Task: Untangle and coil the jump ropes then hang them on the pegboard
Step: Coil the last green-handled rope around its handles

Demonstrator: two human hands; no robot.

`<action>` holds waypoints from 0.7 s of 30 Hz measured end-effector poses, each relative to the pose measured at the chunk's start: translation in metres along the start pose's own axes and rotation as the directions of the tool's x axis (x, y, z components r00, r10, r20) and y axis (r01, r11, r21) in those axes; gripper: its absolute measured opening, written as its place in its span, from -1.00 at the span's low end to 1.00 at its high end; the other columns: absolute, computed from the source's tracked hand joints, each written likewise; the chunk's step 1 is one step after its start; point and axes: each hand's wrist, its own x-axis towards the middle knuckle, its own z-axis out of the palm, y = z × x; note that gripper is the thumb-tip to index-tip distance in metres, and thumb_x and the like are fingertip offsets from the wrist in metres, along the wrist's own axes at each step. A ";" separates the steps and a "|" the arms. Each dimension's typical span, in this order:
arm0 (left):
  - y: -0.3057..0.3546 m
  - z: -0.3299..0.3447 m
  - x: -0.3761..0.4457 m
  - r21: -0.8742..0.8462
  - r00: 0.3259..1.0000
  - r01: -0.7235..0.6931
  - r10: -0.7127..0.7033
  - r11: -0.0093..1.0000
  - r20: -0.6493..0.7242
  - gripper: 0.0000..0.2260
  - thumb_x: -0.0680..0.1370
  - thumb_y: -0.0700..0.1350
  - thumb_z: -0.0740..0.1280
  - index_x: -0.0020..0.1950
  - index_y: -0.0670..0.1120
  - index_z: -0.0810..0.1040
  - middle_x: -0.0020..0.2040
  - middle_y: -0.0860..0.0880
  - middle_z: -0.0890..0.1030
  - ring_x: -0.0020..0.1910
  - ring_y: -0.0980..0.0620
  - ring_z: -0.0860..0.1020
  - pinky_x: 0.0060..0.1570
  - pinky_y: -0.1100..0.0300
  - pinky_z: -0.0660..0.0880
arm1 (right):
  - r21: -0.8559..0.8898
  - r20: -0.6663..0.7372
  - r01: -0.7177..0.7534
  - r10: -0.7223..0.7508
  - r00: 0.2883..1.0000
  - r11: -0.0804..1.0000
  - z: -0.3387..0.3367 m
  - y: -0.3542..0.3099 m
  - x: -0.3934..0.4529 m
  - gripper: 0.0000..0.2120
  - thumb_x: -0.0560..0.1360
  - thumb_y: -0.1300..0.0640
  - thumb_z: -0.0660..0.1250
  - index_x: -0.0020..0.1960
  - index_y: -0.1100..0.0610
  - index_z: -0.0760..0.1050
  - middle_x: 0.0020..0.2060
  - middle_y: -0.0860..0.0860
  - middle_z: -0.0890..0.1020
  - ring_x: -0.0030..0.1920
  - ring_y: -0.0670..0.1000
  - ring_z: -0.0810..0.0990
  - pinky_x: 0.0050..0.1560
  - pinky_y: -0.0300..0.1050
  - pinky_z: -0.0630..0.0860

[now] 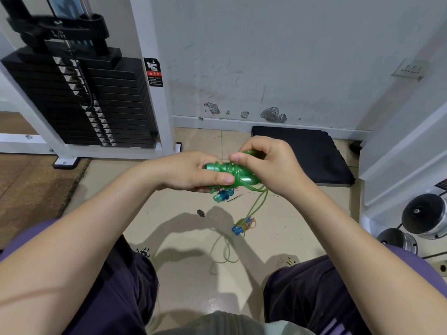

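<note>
A green jump rope bundle [238,171] sits between both hands at chest height, its two green handles side by side with green cord wound tightly round them. My left hand [193,171] grips the left end of the handles, thumb on top. My right hand [268,163] holds the right end, thumb and fingers curled over the wound cord. Loose green cord [260,204] hangs down from the bundle to a small knot with blue pieces [243,226], then loops on the floor [225,252]. A blue-green end cap [223,195] pokes out below my left hand. No pegboard is in view.
A black weight stack [92,97] in a white frame stands at the left. A black pad [302,155] lies against the wall ahead. Chrome dumbbells [423,218] lie at the right. A small dark object [200,213] rests on the tiled floor. My knees frame the bottom.
</note>
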 end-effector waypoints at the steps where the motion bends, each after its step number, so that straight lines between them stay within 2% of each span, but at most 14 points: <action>1: 0.000 0.001 -0.001 -0.001 1.000 -0.015 0.015 1.000 0.009 -0.61 0.36 0.32 0.38 -0.19 0.00 0.54 -0.40 0.00 0.47 -0.39 0.01 0.38 -0.40 0.25 0.31 | 0.036 0.015 -0.020 0.019 1.000 0.999 0.000 0.001 0.000 -0.83 0.43 0.10 0.52 -0.24 0.14 0.57 -0.37 -0.04 0.55 -0.36 -0.19 0.43 -0.30 -0.33 0.36; 4: -0.001 0.005 -0.001 0.046 0.998 -0.050 0.048 0.998 0.039 -0.65 0.46 0.24 0.40 -0.21 -0.03 0.48 -0.46 0.04 0.47 -0.48 0.07 0.36 -0.44 0.30 0.31 | 0.149 0.116 -0.053 0.035 0.993 0.987 0.000 0.004 -0.001 -0.81 0.44 0.19 0.50 -0.07 0.18 0.50 -0.28 0.07 0.51 -0.27 -0.07 0.44 -0.20 -0.20 0.41; 6: -0.001 0.006 -0.001 0.042 0.997 -0.072 0.071 0.997 0.028 -0.65 0.49 0.21 0.39 -0.18 -0.08 0.48 -0.46 0.03 0.48 -0.51 0.10 0.35 -0.46 0.34 0.30 | 0.201 0.157 -0.049 0.017 0.987 0.978 -0.001 0.004 -0.001 -0.80 0.47 0.22 0.48 -0.05 0.19 0.45 -0.27 0.07 0.49 -0.25 -0.03 0.42 -0.18 -0.14 0.39; 10: -0.001 0.007 0.000 0.003 0.995 -0.102 0.102 0.995 -0.021 -0.62 0.51 0.17 0.37 -0.13 -0.16 0.48 -0.44 -0.01 0.50 -0.51 0.07 0.36 -0.47 0.30 0.31 | 0.294 0.115 -0.077 0.045 0.992 0.953 -0.003 0.006 0.001 -0.86 0.46 0.19 0.49 -0.18 0.16 0.53 -0.31 0.01 0.55 -0.30 -0.10 0.46 -0.26 -0.28 0.40; 13: -0.002 0.008 0.004 -0.011 0.987 -0.136 0.135 0.991 -0.083 -0.66 0.52 0.16 0.38 -0.20 -0.09 0.47 -0.41 -0.03 0.52 -0.48 0.03 0.39 -0.45 0.28 0.35 | 0.371 0.079 -0.125 0.103 0.992 0.920 -0.002 0.008 0.001 -0.87 0.45 0.14 0.49 -0.16 0.19 0.58 -0.20 0.21 0.65 -0.22 -0.01 0.56 -0.19 -0.18 0.48; 15: -0.002 0.009 0.004 -0.042 0.979 -0.172 0.166 0.984 -0.117 -0.70 0.52 0.16 0.36 -0.21 -0.04 0.46 -0.40 -0.03 0.53 -0.47 0.01 0.40 -0.43 0.27 0.36 | 0.464 0.088 -0.174 0.150 0.985 0.869 -0.004 0.009 0.002 -0.86 0.49 0.09 0.44 -0.11 0.17 0.61 -0.18 0.15 0.67 -0.20 0.00 0.61 -0.17 -0.15 0.53; 18: -0.001 0.009 0.007 -0.199 0.952 -0.237 0.187 0.951 -0.241 -0.76 0.54 0.14 0.33 -0.19 0.01 0.50 -0.41 -0.04 0.51 -0.55 0.05 0.35 -0.49 0.32 0.31 | 0.686 0.271 -0.318 0.175 0.946 0.655 -0.007 0.011 0.002 -0.76 0.53 -0.07 0.35 0.01 0.08 0.64 -0.19 0.04 0.66 -0.30 0.02 0.57 -0.30 -0.18 0.47; 19: -0.001 0.007 0.008 -0.253 0.936 -0.253 0.171 0.934 -0.306 -0.79 0.55 0.14 0.30 -0.17 0.03 0.52 -0.42 -0.03 0.50 -0.57 0.07 0.33 -0.52 0.33 0.28 | 0.700 0.322 -0.346 0.156 0.934 0.625 -0.006 0.011 0.001 -0.75 0.53 -0.09 0.34 0.07 0.05 0.63 -0.21 0.04 0.64 -0.35 0.01 0.51 -0.35 -0.20 0.40; 21: -0.001 0.001 0.010 -0.308 0.895 -0.266 0.115 0.913 -0.430 -0.74 0.56 0.17 0.29 -0.13 -0.02 0.50 -0.43 0.00 0.50 -0.58 0.09 0.31 -0.52 0.31 0.25 | 0.660 0.355 -0.357 0.145 0.924 0.661 0.000 0.012 -0.001 -0.74 0.54 0.01 0.36 0.21 0.02 0.57 -0.31 0.04 0.52 -0.44 -0.04 0.36 -0.42 -0.25 0.28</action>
